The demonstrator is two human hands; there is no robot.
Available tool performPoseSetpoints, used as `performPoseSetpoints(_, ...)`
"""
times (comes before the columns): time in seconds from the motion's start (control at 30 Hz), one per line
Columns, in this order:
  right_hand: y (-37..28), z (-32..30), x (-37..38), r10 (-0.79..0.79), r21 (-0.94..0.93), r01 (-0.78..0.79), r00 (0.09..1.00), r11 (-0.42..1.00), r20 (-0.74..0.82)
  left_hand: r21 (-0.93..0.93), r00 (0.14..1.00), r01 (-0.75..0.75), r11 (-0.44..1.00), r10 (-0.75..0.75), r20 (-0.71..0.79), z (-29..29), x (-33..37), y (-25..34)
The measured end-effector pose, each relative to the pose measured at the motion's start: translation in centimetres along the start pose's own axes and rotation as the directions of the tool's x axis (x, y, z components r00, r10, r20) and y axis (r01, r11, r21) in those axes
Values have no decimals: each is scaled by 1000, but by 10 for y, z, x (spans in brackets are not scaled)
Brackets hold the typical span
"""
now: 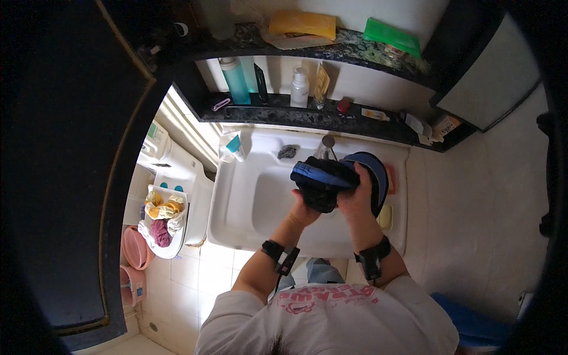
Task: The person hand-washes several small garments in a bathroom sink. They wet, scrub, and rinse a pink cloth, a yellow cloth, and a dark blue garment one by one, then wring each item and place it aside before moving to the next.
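Over the white washbasin [234, 201] I hold a dark cloth thing, black with blue bands, which looks like a cap [322, 173]. A curved blue and black part like a brim sticks out at its right. My left hand [304, 210] grips the black part from its lower left. My right hand [355, 192] is closed round the middle, between the black bulk and the curved part. Some fingers of both hands are hidden by the cloth. Just behind it stands the metal tap [327, 144], partly covered.
A teal-capped tube [235, 147] and a dark scrubber [287, 152] lie at the basin's back. Yellowish soap [385, 218] sits at its right edge. Bottles, including a white one [300, 89], line the black shelf [272, 113]. Crumpled cloths [163, 213] lie on the toilet at the left.
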State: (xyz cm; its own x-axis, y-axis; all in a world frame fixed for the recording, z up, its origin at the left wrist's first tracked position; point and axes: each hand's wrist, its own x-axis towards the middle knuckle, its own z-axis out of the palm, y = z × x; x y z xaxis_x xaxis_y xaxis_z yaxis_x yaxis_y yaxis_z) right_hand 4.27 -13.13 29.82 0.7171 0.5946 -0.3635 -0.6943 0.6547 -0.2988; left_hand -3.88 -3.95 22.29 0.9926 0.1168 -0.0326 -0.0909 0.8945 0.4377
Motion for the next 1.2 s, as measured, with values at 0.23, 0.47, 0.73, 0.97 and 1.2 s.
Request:
performPoseSetpoints(0.23, 20, -17, -14, -221, -744, 303, 952, 596, 211, -67, 978, 138, 988, -147, -150, 0, -3, 21)
performPoseSetpoints(0.47, 1, -22, -14, 272, -517, 852, 479, 85, 835, 41, 809, 553, 832, -524, -265, 6, 27, 55)
performPoseSetpoints(0.73, 44, -81, -1, 684, -292, -696, 384, 656, 620, 733, 739, 650, 199, -390, -549, 14, 54, 43)
performPoseSetpoints(0.97, 53, -117, 12, 838, -148, -869, 389, 471, 384, 830, 783, 556, -37, -311, -538, -54, 61, -7)
performPoseSetpoints(1.2, 75, -143, 22, 687, -150, -810, 365, 567, 628, 828, 800, 561, -30, -241, -550, -90, 55, -32)
